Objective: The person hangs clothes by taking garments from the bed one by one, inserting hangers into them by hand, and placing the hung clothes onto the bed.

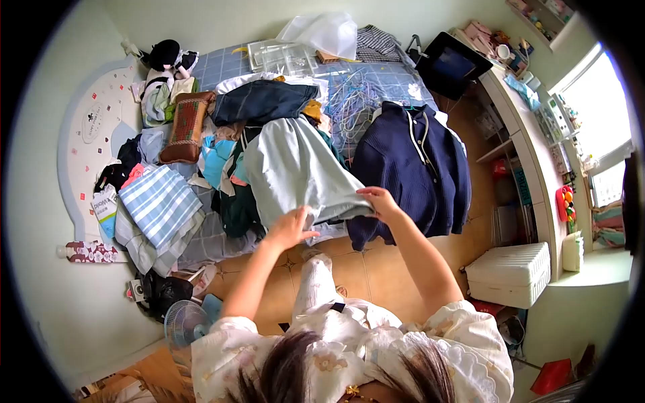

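Observation:
A pale grey-green garment (289, 168), perhaps a skirt or a pair of trousers, lies spread over the pile at the bed's near edge. My right hand (379, 203) pinches its lower right corner and lifts it slightly. At the lower left of its hem, my left hand (290, 228) touches the cloth, its thumb held apart from the fingers. Just right of my right hand is a navy blue hooded top (413, 168) with pale drawstrings. Dark blue denim (265, 101) lies at the garment's upper end.
Mixed clothes cover the bed's left side, with a blue-and-white checked cloth (161, 205) and a brown woven pillow (187, 127). Tangled wire hangers (353, 107) lie behind. A white box (507, 272) stands on the floor at right; a fan (187, 322) is low left.

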`<state>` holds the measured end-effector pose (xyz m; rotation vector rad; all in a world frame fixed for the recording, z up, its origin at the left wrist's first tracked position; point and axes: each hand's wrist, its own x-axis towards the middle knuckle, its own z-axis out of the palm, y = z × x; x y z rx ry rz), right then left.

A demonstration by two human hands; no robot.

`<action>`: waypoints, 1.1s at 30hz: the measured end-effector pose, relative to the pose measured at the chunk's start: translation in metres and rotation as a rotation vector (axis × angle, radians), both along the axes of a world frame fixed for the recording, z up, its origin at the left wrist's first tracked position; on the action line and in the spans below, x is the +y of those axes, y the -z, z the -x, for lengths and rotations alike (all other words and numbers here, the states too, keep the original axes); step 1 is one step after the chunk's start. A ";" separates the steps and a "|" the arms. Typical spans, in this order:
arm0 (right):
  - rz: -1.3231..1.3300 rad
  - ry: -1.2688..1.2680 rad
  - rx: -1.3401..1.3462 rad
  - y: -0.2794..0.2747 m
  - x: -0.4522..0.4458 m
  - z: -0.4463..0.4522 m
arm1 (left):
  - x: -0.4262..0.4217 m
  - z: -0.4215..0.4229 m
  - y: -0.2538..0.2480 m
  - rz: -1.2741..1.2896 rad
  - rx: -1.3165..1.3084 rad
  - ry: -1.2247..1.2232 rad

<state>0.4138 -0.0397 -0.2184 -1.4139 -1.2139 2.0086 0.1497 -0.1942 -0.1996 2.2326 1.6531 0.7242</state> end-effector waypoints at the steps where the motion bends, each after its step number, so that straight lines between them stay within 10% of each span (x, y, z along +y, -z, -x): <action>1: -0.052 0.037 0.079 -0.019 -0.001 -0.002 | 0.002 0.001 -0.013 0.019 0.074 0.046; 13: -0.548 -0.086 0.609 -0.351 -0.004 -0.021 | 0.007 0.046 -0.345 -0.501 0.108 -0.306; 17: -1.150 -0.292 0.434 -0.403 -0.004 -0.034 | -0.014 0.055 -0.408 -0.464 -0.277 -0.194; 26: -1.891 0.316 -0.113 -0.430 0.000 -0.010 | -0.006 0.048 -0.417 -0.591 -0.488 -0.289; 33: -1.387 0.163 -0.017 -0.384 0.030 0.027 | 0.035 0.082 -0.384 -0.523 -0.474 -0.361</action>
